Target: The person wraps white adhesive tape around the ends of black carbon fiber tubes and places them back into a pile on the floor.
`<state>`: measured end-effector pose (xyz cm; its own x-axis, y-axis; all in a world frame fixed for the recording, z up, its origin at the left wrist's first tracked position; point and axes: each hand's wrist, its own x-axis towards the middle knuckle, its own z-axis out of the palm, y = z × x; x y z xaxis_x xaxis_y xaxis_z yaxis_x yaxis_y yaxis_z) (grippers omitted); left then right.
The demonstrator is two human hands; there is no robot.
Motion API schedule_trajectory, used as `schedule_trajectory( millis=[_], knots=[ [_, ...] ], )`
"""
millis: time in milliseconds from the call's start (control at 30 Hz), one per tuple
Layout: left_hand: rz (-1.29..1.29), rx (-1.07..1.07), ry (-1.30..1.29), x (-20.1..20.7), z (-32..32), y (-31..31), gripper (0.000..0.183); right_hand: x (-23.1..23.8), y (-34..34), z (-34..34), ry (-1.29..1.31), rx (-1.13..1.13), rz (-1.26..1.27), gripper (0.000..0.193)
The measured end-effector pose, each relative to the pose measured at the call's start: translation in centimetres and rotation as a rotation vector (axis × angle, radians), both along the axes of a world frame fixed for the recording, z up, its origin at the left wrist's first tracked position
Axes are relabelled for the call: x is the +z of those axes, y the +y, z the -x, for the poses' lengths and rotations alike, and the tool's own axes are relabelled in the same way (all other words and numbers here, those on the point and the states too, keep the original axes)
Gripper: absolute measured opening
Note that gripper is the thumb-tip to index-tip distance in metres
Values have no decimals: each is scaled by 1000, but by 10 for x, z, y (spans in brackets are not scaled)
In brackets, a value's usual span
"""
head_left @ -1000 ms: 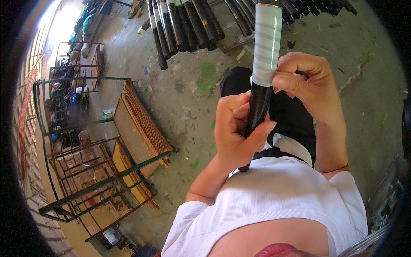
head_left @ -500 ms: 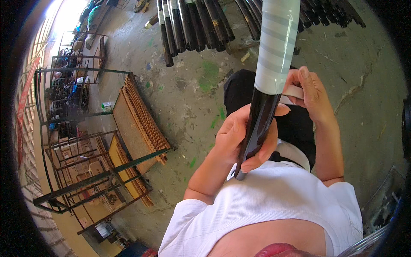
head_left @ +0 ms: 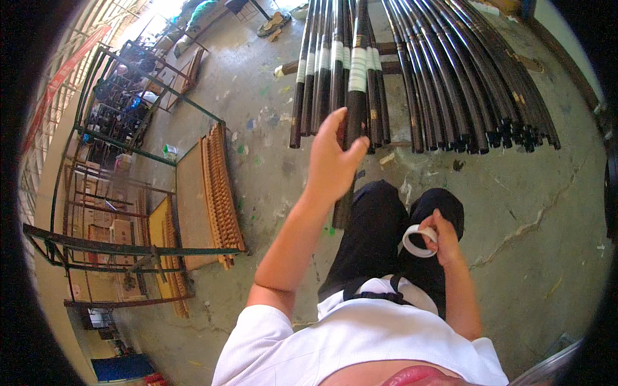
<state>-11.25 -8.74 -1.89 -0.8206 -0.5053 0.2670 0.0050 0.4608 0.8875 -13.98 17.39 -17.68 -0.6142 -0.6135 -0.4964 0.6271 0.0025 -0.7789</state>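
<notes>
My left hand (head_left: 329, 161) is closed around the lower part of a dark glossy pole (head_left: 353, 125). A band of white tape (head_left: 357, 78) is wrapped around the pole above my grip. This pole lies over a row of similar dark poles (head_left: 307, 96), several of which carry white bands at about the same height. Near my right knee, my right hand (head_left: 445, 239) grips a roll of white tape (head_left: 408, 244) by its rim, with the hole facing up.
A second, wider bundle of dark poles (head_left: 450, 96) without white bands fans out at the right. Wooden bars (head_left: 290, 68) lie crosswise under the poles. To the left stands a green metal frame (head_left: 148, 250) beside stacked wooden panels (head_left: 215, 193). The concrete floor (head_left: 515, 193) is cracked.
The banded pole has gone from close before my chest to lying over the row, with my left hand on it. My right hand has moved down and away from the pole with the tape roll.
</notes>
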Motion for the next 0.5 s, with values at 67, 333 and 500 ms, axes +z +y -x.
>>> schedule_trajectory(
  millis=[67, 333, 500],
  knots=[
    [156, 85, -54, 2, 21, -19, 45, -12, 1, 0, -67, -27, 24, 44],
    [645, 325, -442, -1, 101, -39, 52, -21, -1, 15, -109, -38, 117, 38],
    [731, 434, -366, -18, 118, -48, 56, -25, 1, 19, -143, -34, 190, 32]
  ],
)
